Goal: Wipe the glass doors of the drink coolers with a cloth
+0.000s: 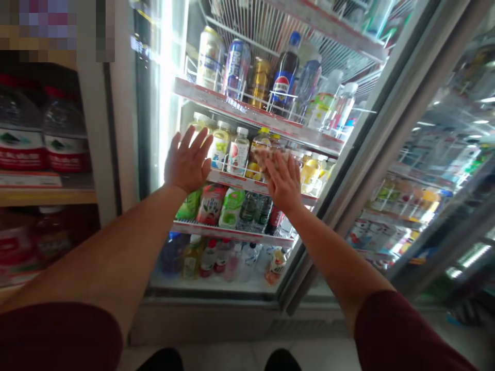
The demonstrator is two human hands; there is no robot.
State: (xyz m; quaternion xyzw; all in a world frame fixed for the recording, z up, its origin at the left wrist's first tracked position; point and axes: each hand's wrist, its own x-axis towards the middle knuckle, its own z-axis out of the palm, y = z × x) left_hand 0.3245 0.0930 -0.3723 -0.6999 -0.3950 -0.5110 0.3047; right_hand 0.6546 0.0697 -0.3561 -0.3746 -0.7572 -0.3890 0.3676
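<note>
Both my arms reach into an open drinks cooler. My left hand (187,162) is held up flat with its fingers spread, in front of pale bottles (238,150) on the middle shelf (235,181), holding nothing. My right hand (283,180) is also stretched out with fingers apart, blurred by motion, in front of yellow juice bottles (312,170) on the same shelf. Neither hand grips a bottle. The shelf above carries cans and a dark cola bottle (285,72).
The cooler's glass door (386,129) stands open to the right, reflecting more shelves. Lower shelves hold green and clear bottles (232,206). Large water bottles with red labels (42,134) sit on a wooden rack at left. My shoe tips (216,360) show below.
</note>
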